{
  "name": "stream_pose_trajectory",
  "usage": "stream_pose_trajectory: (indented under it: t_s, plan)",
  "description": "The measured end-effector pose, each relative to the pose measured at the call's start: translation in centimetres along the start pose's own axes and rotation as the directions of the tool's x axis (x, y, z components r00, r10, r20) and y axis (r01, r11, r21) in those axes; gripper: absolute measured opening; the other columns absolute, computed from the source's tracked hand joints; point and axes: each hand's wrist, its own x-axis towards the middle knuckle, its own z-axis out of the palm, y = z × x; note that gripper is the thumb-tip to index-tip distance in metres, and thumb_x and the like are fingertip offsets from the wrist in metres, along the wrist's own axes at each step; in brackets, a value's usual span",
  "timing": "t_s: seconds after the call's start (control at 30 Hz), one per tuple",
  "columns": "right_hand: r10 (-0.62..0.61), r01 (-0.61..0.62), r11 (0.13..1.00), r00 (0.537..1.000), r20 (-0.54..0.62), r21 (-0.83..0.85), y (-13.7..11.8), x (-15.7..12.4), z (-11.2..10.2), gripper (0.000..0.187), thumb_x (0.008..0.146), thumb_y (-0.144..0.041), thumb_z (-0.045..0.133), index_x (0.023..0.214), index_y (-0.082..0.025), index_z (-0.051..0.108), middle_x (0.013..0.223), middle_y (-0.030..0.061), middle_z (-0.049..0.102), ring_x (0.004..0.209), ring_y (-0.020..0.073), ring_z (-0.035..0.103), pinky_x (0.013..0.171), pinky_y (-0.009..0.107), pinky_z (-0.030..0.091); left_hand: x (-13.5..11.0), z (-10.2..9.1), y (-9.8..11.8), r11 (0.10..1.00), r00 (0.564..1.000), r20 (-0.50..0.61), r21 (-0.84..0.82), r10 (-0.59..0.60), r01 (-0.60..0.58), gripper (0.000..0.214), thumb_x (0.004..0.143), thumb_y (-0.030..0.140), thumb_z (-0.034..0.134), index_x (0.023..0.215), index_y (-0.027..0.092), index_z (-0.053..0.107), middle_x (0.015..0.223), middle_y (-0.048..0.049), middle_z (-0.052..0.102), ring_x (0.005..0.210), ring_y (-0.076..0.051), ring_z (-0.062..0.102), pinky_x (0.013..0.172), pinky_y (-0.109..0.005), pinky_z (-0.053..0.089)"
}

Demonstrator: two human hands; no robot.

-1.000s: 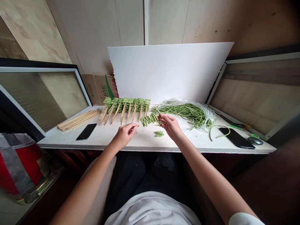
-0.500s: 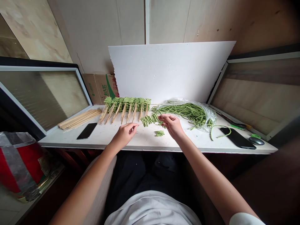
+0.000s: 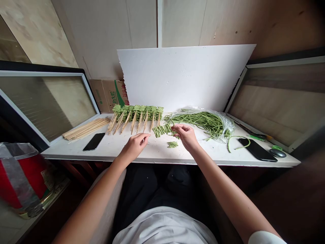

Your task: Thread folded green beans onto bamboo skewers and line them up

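My right hand (image 3: 185,137) pinches the end of a zigzag of folded green long bean (image 3: 161,130), which runs left from its fingers. My left hand (image 3: 134,146) is just left of that bean, its fingertips almost touching the end; whether they hold a thin skewer is too small to tell. A short bean cluster (image 3: 172,144) lies on the white table (image 3: 157,157) below my right hand. Behind stands a row of skewered beans (image 3: 137,113), their bare bamboo sticks pointing toward me. Loose long beans in a clear plastic bag (image 3: 203,122) lie to the right.
A bundle of bamboo skewers (image 3: 86,129) and a black phone (image 3: 94,141) lie at the table's left. A second phone (image 3: 257,149) and green-handled scissors (image 3: 257,137) are at the right. A white board (image 3: 185,76) leans behind the table.
Both hands have barely moved. The thin stick seen earlier between my left fingers and the beans no longer shows clearly. The whole view has shifted slightly.
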Motion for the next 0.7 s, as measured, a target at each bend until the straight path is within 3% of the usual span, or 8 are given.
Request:
stream_pose_trajectory:
  t_s: [0.3,0.47,0.7]
  plan:
    - [-0.004,0.004,0.999,1.000,0.004,-0.034,0.2,-0.1,0.0,0.032,0.067,-0.049,0.095,0.077,-0.023,0.081,0.087,0.0070,0.081,0.090,0.0240,0.075,0.067,0.031,0.061,-0.2,-0.4,-0.4,1.000,0.999,0.049,-0.018,-0.020,0.021,0.027,0.108,0.027,0.049,0.120,0.021,0.072,0.101,-0.0073,0.075,0.079,-0.018,0.068,0.074,-0.029,0.052]
    - [0.010,-0.006,0.996,0.999,0.044,-0.089,0.1,-0.2,0.0,0.031,0.070,-0.049,0.093,0.078,-0.022,0.081,0.090,0.0083,0.081,0.090,0.0241,0.076,0.066,0.030,0.060,-0.2,0.0,-1.1,1.000,1.000,0.007,-0.008,-0.008,0.008,0.026,0.107,0.026,0.050,0.119,0.020,0.072,0.100,-0.0078,0.076,0.078,-0.018,0.068,0.074,-0.029,0.054]
    - [0.225,-0.225,0.974,0.974,0.008,0.005,-0.1,0.1,-0.1,0.032,0.071,-0.049,0.092,0.082,-0.021,0.080,0.097,0.0097,0.081,0.098,0.0254,0.078,0.068,0.027,0.060,0.0,0.1,-0.4,0.994,0.997,-0.033,0.088,0.063,-0.060,0.025,0.106,0.023,0.050,0.116,0.018,0.073,0.092,-0.0069,0.075,0.074,-0.017,0.068,0.073,-0.030,0.053]
